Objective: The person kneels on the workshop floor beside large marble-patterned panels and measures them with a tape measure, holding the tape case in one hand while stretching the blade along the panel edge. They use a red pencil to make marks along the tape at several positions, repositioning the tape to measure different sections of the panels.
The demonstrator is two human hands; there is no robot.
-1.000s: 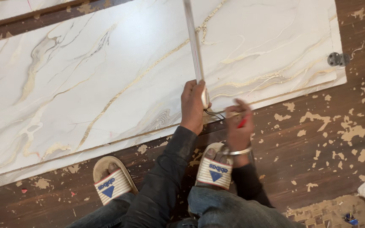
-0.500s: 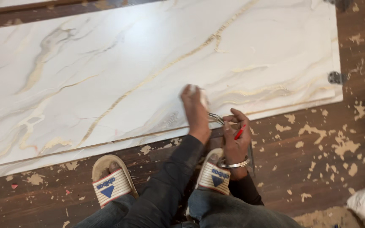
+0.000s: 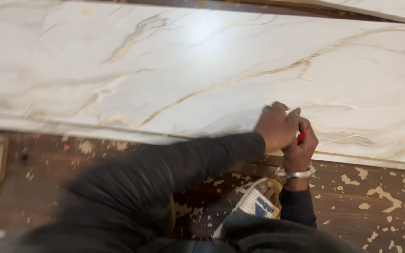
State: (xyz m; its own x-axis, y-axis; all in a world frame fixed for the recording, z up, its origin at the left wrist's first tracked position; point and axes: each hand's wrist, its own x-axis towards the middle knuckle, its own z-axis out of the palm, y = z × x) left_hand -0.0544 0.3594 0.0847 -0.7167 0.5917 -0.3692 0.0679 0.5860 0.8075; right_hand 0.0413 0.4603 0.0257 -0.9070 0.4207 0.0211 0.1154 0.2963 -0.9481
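Your head has dropped closer since a moment ago, so your dark sleeve (image 3: 165, 173) now fills the lower left, and the metal ruler seen earlier is out of sight. Your left hand (image 3: 275, 126) rests curled at the near edge of the marble-look panel (image 3: 202, 70); whether it grips anything, you cannot tell from here. Your right hand (image 3: 301, 143) is pressed against it, fingers closed on a red pencil (image 3: 303, 135) that pokes out just over the panel's edge. A sandal (image 3: 258, 204) sits below on the paint-flecked floor (image 3: 376, 201).
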